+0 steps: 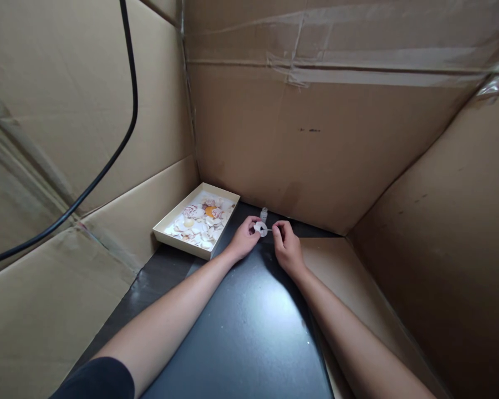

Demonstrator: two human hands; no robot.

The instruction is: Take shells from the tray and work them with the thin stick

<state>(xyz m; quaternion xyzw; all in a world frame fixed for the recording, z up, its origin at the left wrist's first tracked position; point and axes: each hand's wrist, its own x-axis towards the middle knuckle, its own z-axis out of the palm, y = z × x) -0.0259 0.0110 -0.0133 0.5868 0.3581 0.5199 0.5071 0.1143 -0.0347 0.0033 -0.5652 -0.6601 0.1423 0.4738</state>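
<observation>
My left hand (246, 237) is closed on a small white shell (260, 229) that has a dark patch in its middle. From the right, my right hand (286, 243) pinches a thin pale stick (270, 229), whose end reaches the shell's edge; whether it touches cannot be made out. Just behind the shell stands a small clear bottle (264, 214), upright on the dark tabletop. A shallow cream box (183, 247) to the left of my hands holds many loose shells (199, 221), mostly white, with some orange and reddish ones.
Cardboard walls (270, 144) enclose the dark table (249, 332) at the back and both sides. Along the right lies a flat cardboard sheet (336, 266). A black cable (132, 111) hangs in front of the left wall.
</observation>
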